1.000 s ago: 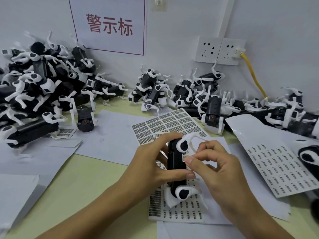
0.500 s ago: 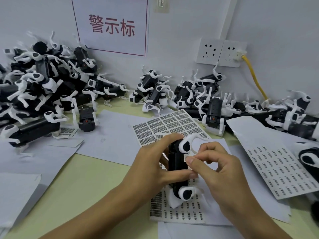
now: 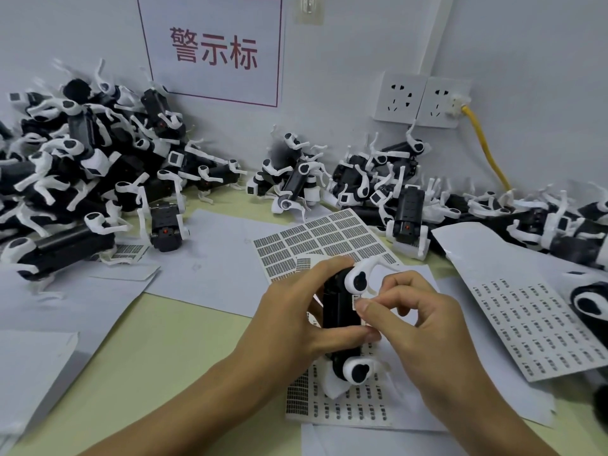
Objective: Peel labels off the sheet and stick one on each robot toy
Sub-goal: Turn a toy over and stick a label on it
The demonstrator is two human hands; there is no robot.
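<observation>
1. left hand (image 3: 292, 320) grips robot toy (image 3: 340, 319) above label sheet (image 3: 348, 403), centre table
2. right hand (image 3: 424, 327) fingertips pinch label (image 3: 356, 299) at toy's right edge
3. toy piles (image 3: 75, 179) crowd the back wall; bare table (image 3: 158, 366) at front left

We're at a toy assembly/labelling bench in a small factory workshop. Heaps of identical black-and-white robot toys (image 3: 82, 179) lie against the wall below the red-lettered sign (image 3: 214, 47); printed label sheets (image 3: 316, 235) lie in front of it, wall sockets (image 3: 424, 98) right of it.
</observation>
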